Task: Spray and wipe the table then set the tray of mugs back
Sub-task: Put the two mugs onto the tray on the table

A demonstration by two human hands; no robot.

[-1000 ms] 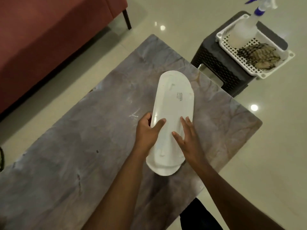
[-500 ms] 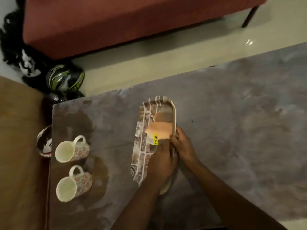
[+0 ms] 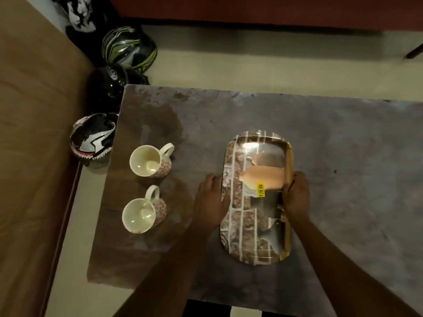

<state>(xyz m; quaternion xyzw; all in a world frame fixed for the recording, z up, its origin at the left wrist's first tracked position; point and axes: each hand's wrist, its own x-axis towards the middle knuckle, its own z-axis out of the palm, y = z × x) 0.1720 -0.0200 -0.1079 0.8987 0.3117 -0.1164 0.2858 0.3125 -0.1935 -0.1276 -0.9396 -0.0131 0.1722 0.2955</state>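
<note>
Beside empty tray, two empty mugs

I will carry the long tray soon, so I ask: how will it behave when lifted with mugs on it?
The tray looks thin and stiff, probably light. Its glossy face reflects light, so the mugs may slide if it tilts. It is long and narrow, so gripping both long edges, as the left hand and right hand do, seems steadier.
</note>
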